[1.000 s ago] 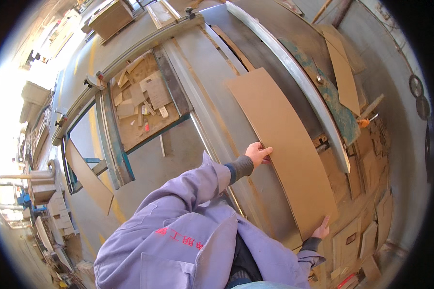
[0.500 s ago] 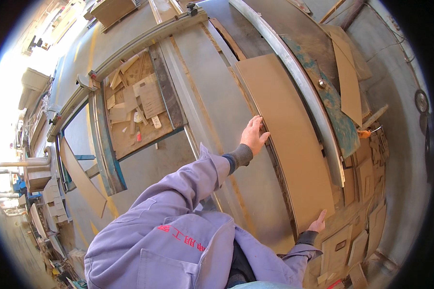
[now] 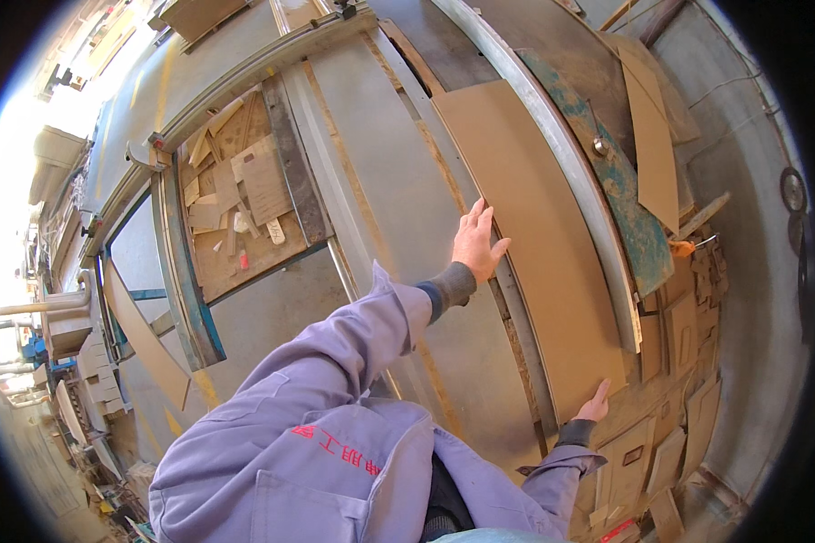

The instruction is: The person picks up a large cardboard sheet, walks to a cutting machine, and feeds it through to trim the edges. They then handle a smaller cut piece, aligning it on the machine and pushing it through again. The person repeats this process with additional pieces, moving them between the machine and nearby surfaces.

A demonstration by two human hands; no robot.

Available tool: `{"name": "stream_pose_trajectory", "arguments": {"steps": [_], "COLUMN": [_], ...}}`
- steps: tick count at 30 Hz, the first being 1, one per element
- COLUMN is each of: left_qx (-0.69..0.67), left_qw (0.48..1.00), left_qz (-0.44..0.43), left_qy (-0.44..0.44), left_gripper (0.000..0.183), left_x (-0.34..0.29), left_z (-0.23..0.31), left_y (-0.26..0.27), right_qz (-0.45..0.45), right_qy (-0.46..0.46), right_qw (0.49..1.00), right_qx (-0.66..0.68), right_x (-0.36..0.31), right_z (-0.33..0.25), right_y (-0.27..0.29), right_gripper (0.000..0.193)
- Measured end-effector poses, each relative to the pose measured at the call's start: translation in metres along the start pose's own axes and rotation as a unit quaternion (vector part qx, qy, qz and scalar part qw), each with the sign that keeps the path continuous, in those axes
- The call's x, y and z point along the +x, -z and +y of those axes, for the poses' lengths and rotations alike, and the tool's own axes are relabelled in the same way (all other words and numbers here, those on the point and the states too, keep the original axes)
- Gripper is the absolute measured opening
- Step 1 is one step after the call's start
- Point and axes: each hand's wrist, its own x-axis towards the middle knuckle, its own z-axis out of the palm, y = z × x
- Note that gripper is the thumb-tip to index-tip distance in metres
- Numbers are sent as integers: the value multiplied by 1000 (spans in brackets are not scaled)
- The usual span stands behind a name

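The tan board (image 3: 543, 244) lies flat on the grey desk (image 3: 398, 181), its long right side just beside a pale metal bar (image 3: 591, 185). The left hand (image 3: 480, 244) is spread wide, grasping nothing, its fingertips at the board's left edge. The right hand (image 3: 595, 404) is at the board's near end with one finger extended; whether its other fingers grip the board from below, I cannot tell. Past the bar is a plate with worn blue-green paint (image 3: 638, 226). Well to the left, wood scraps (image 3: 264, 185) lie loosely piled inside a frame.
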Motion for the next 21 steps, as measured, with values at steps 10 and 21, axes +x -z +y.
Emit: {"name": "stream_pose_trajectory", "arguments": {"steps": [10, 21], "left_qx": [38, 22], "left_qw": [999, 999], "left_qz": [23, 37], "left_qy": [-5, -7], "left_gripper": [67, 65], "left_x": [7, 20], "left_z": [2, -2], "left_y": [-12, -9], "right_qz": [-41, -15], "right_qy": [-45, 107], "right_qw": [998, 987], "right_qx": [10, -123], "right_x": [12, 15], "right_z": [1, 22], "right_y": [-6, 6], "right_gripper": [64, 55]}}
